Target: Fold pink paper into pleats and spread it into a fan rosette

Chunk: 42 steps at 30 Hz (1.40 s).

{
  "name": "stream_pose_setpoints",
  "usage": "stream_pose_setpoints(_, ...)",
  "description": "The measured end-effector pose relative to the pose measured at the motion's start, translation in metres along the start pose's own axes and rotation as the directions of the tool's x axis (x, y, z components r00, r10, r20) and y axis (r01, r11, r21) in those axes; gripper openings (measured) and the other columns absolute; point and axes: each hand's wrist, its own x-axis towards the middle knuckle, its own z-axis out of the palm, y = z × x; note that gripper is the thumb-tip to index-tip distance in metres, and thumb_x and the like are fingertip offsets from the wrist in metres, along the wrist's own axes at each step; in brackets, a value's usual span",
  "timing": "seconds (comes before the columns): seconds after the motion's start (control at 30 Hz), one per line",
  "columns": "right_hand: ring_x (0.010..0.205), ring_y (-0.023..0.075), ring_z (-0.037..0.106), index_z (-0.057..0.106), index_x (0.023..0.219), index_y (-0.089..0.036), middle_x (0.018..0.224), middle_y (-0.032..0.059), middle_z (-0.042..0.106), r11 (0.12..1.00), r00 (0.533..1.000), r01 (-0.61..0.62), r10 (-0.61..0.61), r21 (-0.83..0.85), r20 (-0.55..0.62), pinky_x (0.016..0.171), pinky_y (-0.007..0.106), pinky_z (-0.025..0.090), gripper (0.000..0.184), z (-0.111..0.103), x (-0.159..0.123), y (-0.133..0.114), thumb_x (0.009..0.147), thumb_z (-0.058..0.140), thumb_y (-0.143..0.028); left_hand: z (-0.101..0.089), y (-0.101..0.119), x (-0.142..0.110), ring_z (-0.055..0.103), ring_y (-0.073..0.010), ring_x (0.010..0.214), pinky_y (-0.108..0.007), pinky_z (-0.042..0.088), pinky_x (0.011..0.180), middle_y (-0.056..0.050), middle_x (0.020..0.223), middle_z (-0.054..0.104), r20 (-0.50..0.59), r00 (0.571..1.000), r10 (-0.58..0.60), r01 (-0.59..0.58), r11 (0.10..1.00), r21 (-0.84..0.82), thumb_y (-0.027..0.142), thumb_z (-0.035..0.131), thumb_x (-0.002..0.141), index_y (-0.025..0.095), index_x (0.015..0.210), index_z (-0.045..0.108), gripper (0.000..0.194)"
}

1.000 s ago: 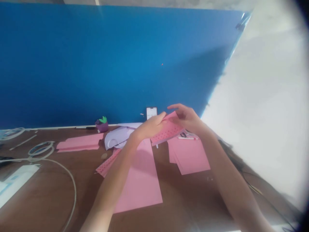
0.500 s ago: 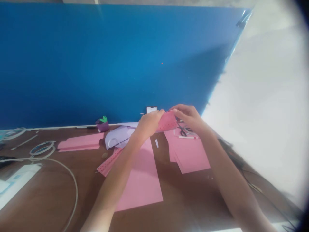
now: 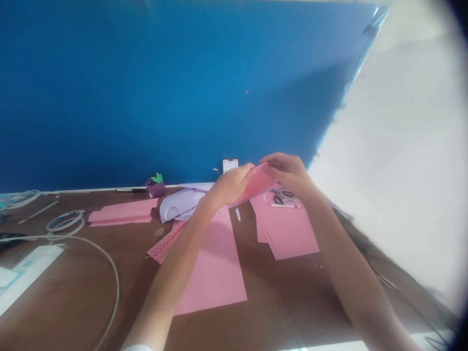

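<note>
Both of my hands hold one small pink dotted paper piece (image 3: 257, 185) above the brown table (image 3: 73, 292), near the blue partition. My left hand (image 3: 228, 187) grips its left edge and my right hand (image 3: 288, 173) pinches its upper right edge. Under my left forearm lies a large pink sheet (image 3: 215, 273). A stack of pink sheets (image 3: 287, 231) lies under my right wrist, with scissors (image 3: 282, 196) and a pen (image 3: 285, 205) on its far end. A dotted pink strip (image 3: 163, 246) lies left of my left arm.
A phone (image 3: 230, 164) leans on the blue partition (image 3: 164, 87). A purple paper fruit with green leaves (image 3: 155, 185), white paper (image 3: 181, 204), folded pink paper (image 3: 122, 213), tape rolls (image 3: 66, 222), a white cable (image 3: 109, 273) and a white box (image 3: 22, 278) are on the left.
The dotted paper piece was lifted off the sheets and turned between my hands; it now stands tilted higher. My hands stay in nearly the same place.
</note>
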Motion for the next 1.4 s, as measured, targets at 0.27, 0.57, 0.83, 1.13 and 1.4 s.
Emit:
stream_pose_setpoints(0.27, 0.086, 0.0195, 0.062, 0.069, 0.094, -0.022, 0.091, 0.0036, 0.069, 0.982, 0.986, 0.143, -0.130, -0.122, 0.106, 0.079, 0.035, 0.049, 0.016, -0.008, 0.000, 0.000, 0.084, 0.061, -0.032, 0.000, 0.002, -0.002, 0.059, -0.0200, 0.083, -0.032, 0.042, 0.074, -0.005, 0.090, 0.063, 0.116, 0.991, -0.072, 0.083, 0.993, -0.088, 0.056, 0.020, 0.098, 0.021, 0.089, 0.050, 0.047)
stream_pose_setpoints(0.57, 0.077, 0.0179, 0.060, 0.070, 0.097, -0.021, 0.088, 0.0043, 0.068, 0.989, 0.989, 0.066, -0.049, -0.129, 0.136, 0.067, 0.031, 0.047, 0.028, -0.012, -0.004, -0.009, 0.086, 0.061, -0.046, -0.001, 0.003, -0.001, 0.059, -0.0219, 0.080, -0.033, 0.040, 0.073, -0.006, 0.088, 0.063, 0.057, 0.995, -0.077, 0.076, 0.997, 0.026, 0.059, 0.016, 0.097, 0.023, 0.091, 0.046, 0.048)
stream_pose_setpoints(0.83, 0.067, 0.0155, 0.057, 0.072, 0.089, -0.021, 0.079, 0.0036, 0.066, 0.992, 0.991, 0.043, -0.027, -0.119, 0.130, 0.056, 0.027, 0.042, 0.028, -0.011, -0.004, -0.007, 0.086, 0.060, -0.047, 0.001, 0.008, -0.002, 0.058, -0.0233, 0.082, -0.033, 0.037, 0.070, -0.008, 0.092, 0.062, 0.024, 0.998, -0.052, 0.048, 0.985, 0.165, 0.055, 0.016, 0.098, 0.022, 0.093, 0.048, 0.046)
stream_pose_setpoints(1.13, 0.067, 0.0176, 0.058, 0.071, 0.084, -0.022, 0.077, 0.0041, 0.066, 0.981, 0.997, 0.072, -0.064, -0.180, 0.049, 0.055, 0.029, 0.043, 0.025, -0.019, -0.002, 0.003, 0.085, 0.062, -0.045, -0.018, 0.002, -0.007, 0.056, -0.0149, 0.079, -0.028, 0.039, 0.070, -0.002, 0.096, 0.064, 0.105, 0.993, -0.050, 0.059, 0.994, -0.087, 0.048, 0.032, 0.097, 0.022, 0.106, 0.056, 0.036)
stream_pose_setpoints(1.4, 0.073, 0.0184, 0.061, 0.070, 0.082, -0.022, 0.078, 0.0032, 0.066, 0.986, 0.996, 0.087, -0.088, -0.142, 0.000, 0.064, 0.031, 0.046, 0.020, -0.015, -0.003, -0.005, 0.086, 0.063, -0.040, -0.013, 0.008, -0.005, 0.054, -0.0159, 0.080, -0.028, 0.039, 0.070, -0.002, 0.089, 0.059, 0.151, 0.989, 0.010, 0.014, 0.988, -0.155, 0.056, 0.022, 0.097, 0.021, 0.098, 0.051, 0.045)
